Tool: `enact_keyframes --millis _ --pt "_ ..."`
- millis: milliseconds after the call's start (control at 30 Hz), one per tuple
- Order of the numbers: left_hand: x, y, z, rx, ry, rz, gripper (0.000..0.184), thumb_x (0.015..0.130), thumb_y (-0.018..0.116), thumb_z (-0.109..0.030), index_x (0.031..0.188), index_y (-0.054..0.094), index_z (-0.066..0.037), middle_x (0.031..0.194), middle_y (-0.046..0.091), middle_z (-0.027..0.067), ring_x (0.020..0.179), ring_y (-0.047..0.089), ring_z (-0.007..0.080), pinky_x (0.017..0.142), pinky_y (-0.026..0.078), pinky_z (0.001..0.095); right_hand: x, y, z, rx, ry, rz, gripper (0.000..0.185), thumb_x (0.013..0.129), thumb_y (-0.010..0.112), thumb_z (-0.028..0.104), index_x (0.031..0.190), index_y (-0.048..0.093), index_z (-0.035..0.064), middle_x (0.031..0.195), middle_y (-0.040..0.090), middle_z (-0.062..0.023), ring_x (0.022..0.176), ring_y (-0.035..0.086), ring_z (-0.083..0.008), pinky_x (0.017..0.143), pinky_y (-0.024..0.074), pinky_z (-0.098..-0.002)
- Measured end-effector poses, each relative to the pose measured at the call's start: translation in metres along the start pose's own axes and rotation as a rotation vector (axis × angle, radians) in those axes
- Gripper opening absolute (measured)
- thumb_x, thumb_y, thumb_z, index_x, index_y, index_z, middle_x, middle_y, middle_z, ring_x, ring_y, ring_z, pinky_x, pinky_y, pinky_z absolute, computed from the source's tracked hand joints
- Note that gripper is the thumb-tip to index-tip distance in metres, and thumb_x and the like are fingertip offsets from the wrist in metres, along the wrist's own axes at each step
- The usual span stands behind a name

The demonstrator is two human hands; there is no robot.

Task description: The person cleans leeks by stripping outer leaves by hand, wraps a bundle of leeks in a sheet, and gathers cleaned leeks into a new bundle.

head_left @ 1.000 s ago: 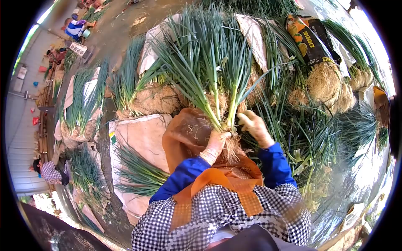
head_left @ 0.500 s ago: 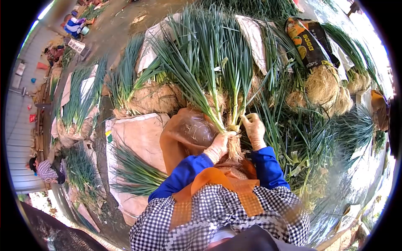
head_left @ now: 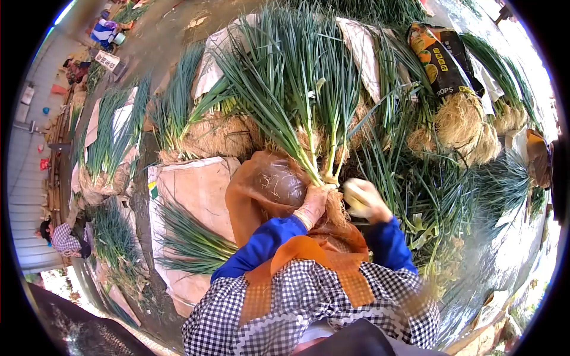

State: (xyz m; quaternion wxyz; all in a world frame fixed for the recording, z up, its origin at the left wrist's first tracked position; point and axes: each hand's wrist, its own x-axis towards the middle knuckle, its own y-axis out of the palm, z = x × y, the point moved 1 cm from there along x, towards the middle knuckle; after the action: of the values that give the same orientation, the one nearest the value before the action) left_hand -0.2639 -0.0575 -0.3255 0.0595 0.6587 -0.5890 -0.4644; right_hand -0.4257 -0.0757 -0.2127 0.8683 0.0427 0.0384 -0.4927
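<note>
My left hand (head_left: 316,202) is closed round the lower stems of a bunch of green onions (head_left: 306,89), just above its pale hanging roots (head_left: 337,209). The long green leaves fan out away from me. To the right of those roots is my right hand (head_left: 364,200), blurred, with its fingers curled; a small pale yellowish piece shows at them. An orange translucent apron (head_left: 252,184) covers my lap below the bunch. On a pale sack (head_left: 193,187) to the left lies a smaller bunch of green onions (head_left: 193,240).
Root-bearing bundles (head_left: 219,137) lie beyond my hands. Loose leaves (head_left: 439,190) are heaped at right, below a black printed bag (head_left: 439,59) over another bundle. A person in a checkered top (head_left: 64,239) is at far left; another person (head_left: 105,32) is at upper left.
My right hand came in to the stems beside my left hand, then moved back down and away from them. My left hand has kept its hold and shifted slightly.
</note>
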Motion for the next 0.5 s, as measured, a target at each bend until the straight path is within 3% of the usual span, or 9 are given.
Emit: enact_keyframes --millis 33,67,167,200,267,333,400,433,500 --pt "-0.003 0.010 -0.006 0.093 0.017 -0.039 0.024 0.074 0.060 0.004 0.097 0.059 -0.003 0.083 0.061 0.0042 0.073 0.059 0.0165 0.067 0.049 0.0282 -0.023 -0.020 -0.004 0.320 0.224 0.041 0.010 0.084 0.054 0.015 0.078 0.058 0.0085 0.058 0.042 0.0023 0.048 0.042 -0.0138 0.047 0.0416 -0.0281" --pt "-0.003 0.015 -0.007 0.077 0.058 -0.057 0.021 0.073 0.060 0.005 0.093 0.060 -0.002 0.078 0.061 0.0048 0.069 0.060 0.0171 0.065 0.050 0.0282 -0.042 -0.048 -0.012 0.110 0.282 -0.010 0.009 0.083 0.055 0.016 0.081 0.060 0.0077 0.060 0.047 -0.0004 0.050 0.046 -0.0174 0.051 0.0441 -0.0303" --pt "-0.002 0.016 -0.004 0.094 0.084 -0.027 0.022 0.072 0.060 0.006 0.092 0.060 -0.002 0.078 0.061 0.0049 0.070 0.060 0.0178 0.068 0.051 0.0288 -0.045 -0.092 -0.057 -1.289 0.424 -0.367 0.024 0.080 0.064 0.028 0.075 0.059 0.0049 0.068 0.061 -0.0082 0.060 0.059 -0.0187 0.053 0.0460 -0.0325" --pt "0.001 0.012 -0.001 0.129 0.038 -0.051 0.024 0.071 0.061 0.007 0.094 0.059 -0.001 0.079 0.061 0.0051 0.072 0.060 0.0183 0.069 0.051 0.0294 -0.027 -0.077 -0.026 -1.254 0.342 -0.475 0.030 0.080 0.064 0.035 0.085 0.063 0.0054 0.075 0.063 -0.0131 0.068 0.063 -0.0230 0.062 0.0490 -0.0370" --pt "0.006 0.011 0.005 0.135 0.110 -0.016 0.027 0.073 0.060 0.006 0.099 0.057 -0.002 0.090 0.060 0.0051 0.077 0.059 0.0173 0.070 0.051 0.0291 0.017 -0.041 -0.008 -0.655 0.064 -0.468 0.044 0.075 0.068 0.039 0.108 0.062 0.0107 0.083 0.065 -0.0112 0.077 0.063 -0.0237 0.069 0.0490 -0.0324" --pt "-0.001 0.008 0.002 0.123 0.044 -0.009 0.027 0.074 0.059 0.003 0.101 0.056 -0.003 0.092 0.059 0.0034 0.081 0.058 0.0156 0.071 0.049 0.0272 0.063 -0.003 0.017 -0.795 0.054 -0.308 0.048 0.075 0.066 0.043 0.112 0.058 0.0128 0.081 0.064 -0.0104 0.074 0.063 -0.0251 0.066 0.0487 -0.0345" --pt "-0.010 0.012 -0.007 0.103 -0.023 0.016 0.026 0.074 0.060 0.000 0.100 0.057 -0.004 0.090 0.058 0.0018 0.081 0.056 0.0141 0.072 0.046 0.0248 0.108 0.009 0.000 -0.795 0.190 -0.099 0.031 0.080 0.061 0.038 0.093 0.063 0.0099 0.076 0.063 -0.0109 0.071 0.062 -0.0261 0.063 0.0481 -0.0365" --pt "-0.014 0.015 -0.014 0.118 -0.066 0.015 0.025 0.073 0.060 -0.001 0.098 0.057 -0.004 0.089 0.059 0.0017 0.081 0.056 0.0138 0.073 0.046 0.0243 0.118 0.010 0.001 -0.780 0.044 -0.127 0.027 0.083 0.059 0.033 0.084 0.063 0.0063 0.073 0.063 -0.0092 0.066 0.061 -0.0224 0.059 0.0470 -0.0344" --pt "-0.018 0.023 -0.026 0.112 -0.018 0.029 0.024 0.073 0.060 -0.001 0.097 0.058 -0.005 0.087 0.059 0.0021 0.080 0.056 0.0144 0.072 0.046 0.0250 0.125 -0.007 0.017 -0.027 0.057 -0.441 0.026 0.086 0.056 0.029 0.085 0.063 0.0046 0.070 0.061 -0.0059 0.060 0.056 -0.0160 0.056 0.0449 -0.0286"
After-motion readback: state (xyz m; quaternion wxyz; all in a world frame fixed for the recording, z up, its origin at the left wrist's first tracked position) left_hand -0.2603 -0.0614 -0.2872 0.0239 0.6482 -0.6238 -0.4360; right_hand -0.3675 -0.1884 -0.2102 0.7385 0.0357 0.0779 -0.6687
